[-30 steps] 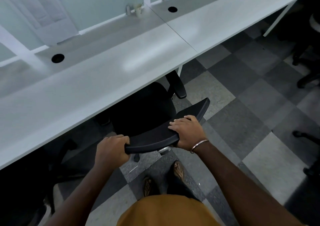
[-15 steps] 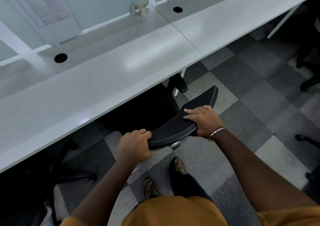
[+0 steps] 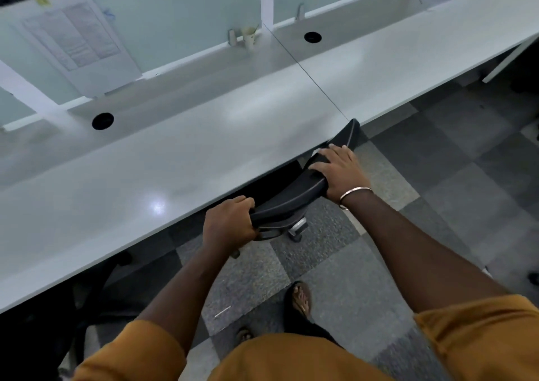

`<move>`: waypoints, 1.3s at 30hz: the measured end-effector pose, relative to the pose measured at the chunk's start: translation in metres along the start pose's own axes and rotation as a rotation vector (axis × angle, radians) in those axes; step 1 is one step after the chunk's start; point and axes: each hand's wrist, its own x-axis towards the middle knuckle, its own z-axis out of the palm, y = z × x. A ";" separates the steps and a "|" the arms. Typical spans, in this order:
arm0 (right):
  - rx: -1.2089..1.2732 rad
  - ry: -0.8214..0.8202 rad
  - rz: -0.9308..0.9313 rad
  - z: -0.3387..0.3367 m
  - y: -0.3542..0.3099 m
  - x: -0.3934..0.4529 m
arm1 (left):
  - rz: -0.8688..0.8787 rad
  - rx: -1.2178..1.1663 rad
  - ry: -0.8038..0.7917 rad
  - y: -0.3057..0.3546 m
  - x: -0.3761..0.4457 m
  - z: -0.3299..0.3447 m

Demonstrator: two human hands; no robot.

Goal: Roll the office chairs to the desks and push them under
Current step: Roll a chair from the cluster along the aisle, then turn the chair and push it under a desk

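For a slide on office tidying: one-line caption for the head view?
Both hands, left hand and right hand, grip an office chair's backrest at the white desk edge.

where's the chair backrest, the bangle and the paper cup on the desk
chair backrest (image 3: 294, 198): head view, on its black top edge between the hands
bangle (image 3: 354, 191): head view, on the band at the right wrist
paper cup (image 3: 249, 37): head view, on its side wall

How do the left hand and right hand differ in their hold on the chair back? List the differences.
The left hand curls its fingers round the near end of the chair back, a closed grip; the right hand lies over the top edge farther along, fingers spread and draped forward. The right hand sits close to the desk edge; the left hand is nearer the person. The right wrist wears a bangle; the left is bare. Both hold the same chair back.
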 end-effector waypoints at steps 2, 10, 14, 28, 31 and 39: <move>0.007 -0.009 -0.004 0.003 0.002 0.007 | 0.018 0.025 -0.016 -0.005 0.009 -0.002; 0.133 0.108 -0.064 0.028 -0.047 0.012 | -0.024 0.084 -0.090 -0.067 0.016 -0.004; 0.129 0.118 -0.049 0.029 -0.031 0.015 | -0.025 0.100 -0.068 -0.056 0.024 -0.001; 0.351 0.140 0.340 0.014 -0.080 -0.018 | -0.001 0.060 -0.059 -0.063 0.007 0.000; 0.425 0.151 0.327 0.024 -0.095 -0.038 | 0.020 0.021 0.008 -0.064 -0.005 0.002; 0.545 0.174 0.343 0.036 -0.124 -0.090 | 0.195 0.000 0.065 -0.034 -0.031 0.003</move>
